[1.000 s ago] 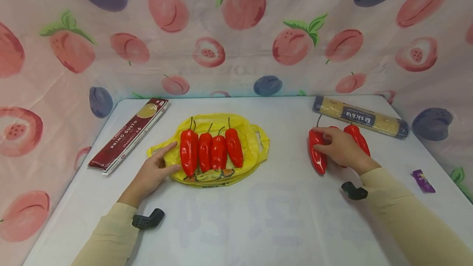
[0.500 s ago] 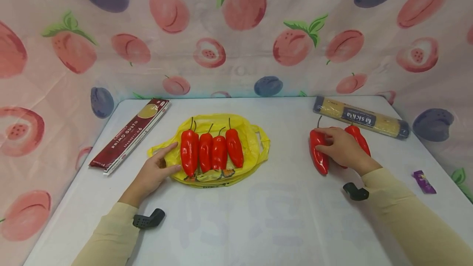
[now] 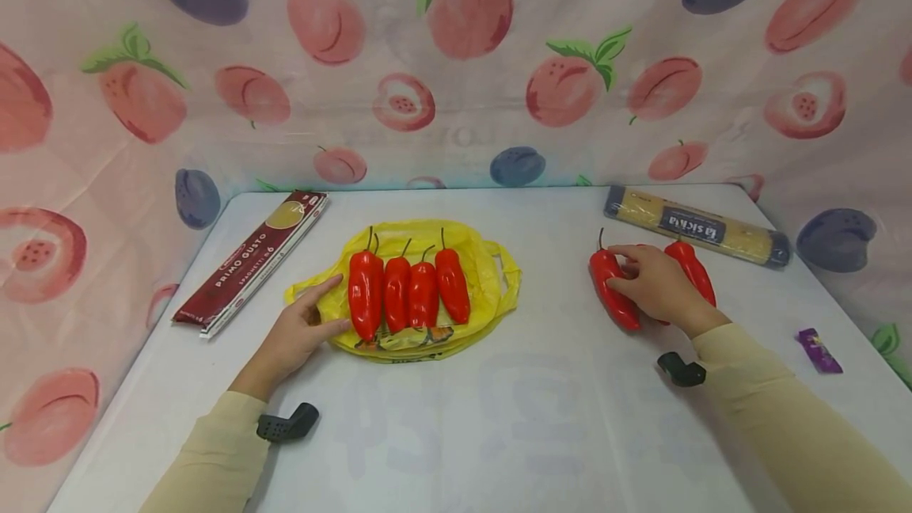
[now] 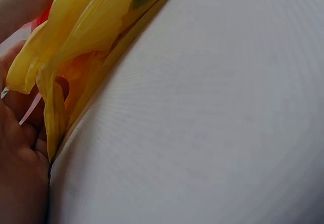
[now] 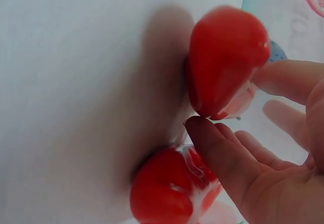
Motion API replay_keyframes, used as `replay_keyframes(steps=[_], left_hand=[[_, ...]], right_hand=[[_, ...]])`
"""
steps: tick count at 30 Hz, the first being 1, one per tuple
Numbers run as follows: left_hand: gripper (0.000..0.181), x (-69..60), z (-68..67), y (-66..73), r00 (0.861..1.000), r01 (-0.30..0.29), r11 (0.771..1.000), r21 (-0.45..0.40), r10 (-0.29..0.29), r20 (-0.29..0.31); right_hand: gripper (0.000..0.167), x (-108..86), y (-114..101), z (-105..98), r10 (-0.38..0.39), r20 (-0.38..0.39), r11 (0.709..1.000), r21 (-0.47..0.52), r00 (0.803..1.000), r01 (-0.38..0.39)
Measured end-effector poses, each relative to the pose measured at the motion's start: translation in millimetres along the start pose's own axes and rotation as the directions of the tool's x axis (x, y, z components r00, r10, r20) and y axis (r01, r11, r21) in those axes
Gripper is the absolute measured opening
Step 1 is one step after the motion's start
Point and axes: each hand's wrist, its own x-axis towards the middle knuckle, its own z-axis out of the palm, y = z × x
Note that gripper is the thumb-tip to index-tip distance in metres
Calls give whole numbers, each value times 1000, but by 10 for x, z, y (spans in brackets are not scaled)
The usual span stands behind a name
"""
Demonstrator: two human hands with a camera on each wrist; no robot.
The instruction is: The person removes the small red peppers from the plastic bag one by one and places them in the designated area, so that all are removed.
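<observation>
Head view shows my right hand [image 3: 659,283] pinching a red pepper [image 3: 611,291], which lies just left of my palm, between thumb and fingertips parted by its thickness; its stem points away from me. Another pepper [image 3: 691,269] lies just right of that hand. My left hand [image 3: 288,335], thumb and fingers spread wide, rests loosely against a yellow bag's [image 3: 484,283] left edge, with more peppers [image 3: 423,294] lying on the bag, right of those fingertips.

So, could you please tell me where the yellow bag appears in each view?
Head: the yellow bag is left of centre, beside the left hand.
Left wrist: the yellow bag is at upper left.
Right wrist: not in it.
Shared landmark: the white tabletop, visible in all three.
</observation>
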Motion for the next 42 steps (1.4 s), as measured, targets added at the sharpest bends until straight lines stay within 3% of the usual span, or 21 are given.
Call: replay_keyframes(steps=[9,23,42], left_hand=[[78,-4,-4,-3,1000,-4,1000,9,4,-5],[77,5,-3,-28,1000,-8,999,31,9,-9],[77,9,5,-21,1000,-1,1000,-8,1,4]], right_hand=[[67,-42,-25,-19,-22,-18,1000,-12,1000,21],[72,-68,-41,3,-24,14,999,-23,1000,24],[70,-32,-65,11,6,-4,1000,-24,1000,-6]])
